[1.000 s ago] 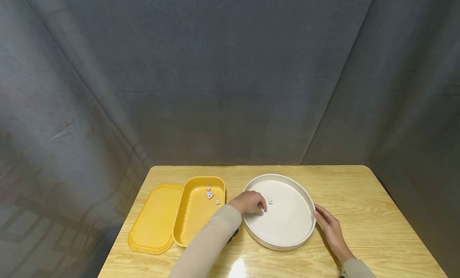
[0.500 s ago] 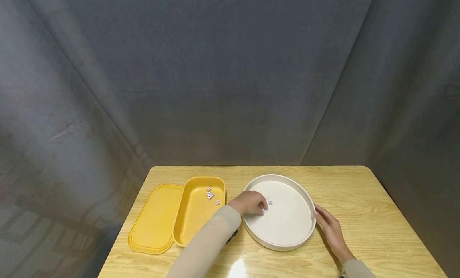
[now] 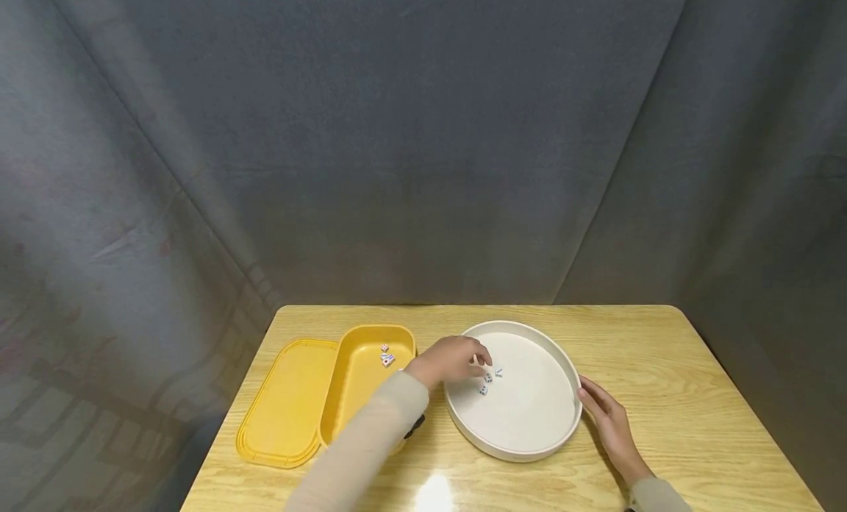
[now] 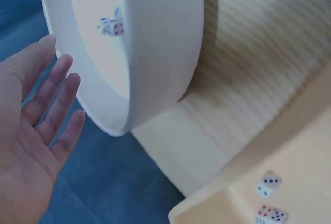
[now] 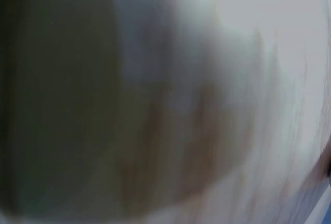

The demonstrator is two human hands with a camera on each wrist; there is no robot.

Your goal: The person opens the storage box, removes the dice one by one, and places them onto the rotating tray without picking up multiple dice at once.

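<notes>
White dice point(image 3: 490, 378) lie in a small cluster just beyond our left hand point(image 3: 452, 360), whose straight, empty fingers hover over the round tray's point(image 3: 569, 424) left edge. Our right hand point(image 3: 607, 421) rests flat and relaxed against the tray's right edge, farther from the dice.

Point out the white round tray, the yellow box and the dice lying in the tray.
white round tray point(image 3: 529, 416), head view, bare floor.
yellow box point(image 3: 360, 402), head view, bare floor.
dice in tray point(image 3: 488, 378), head view, middle die.
</notes>
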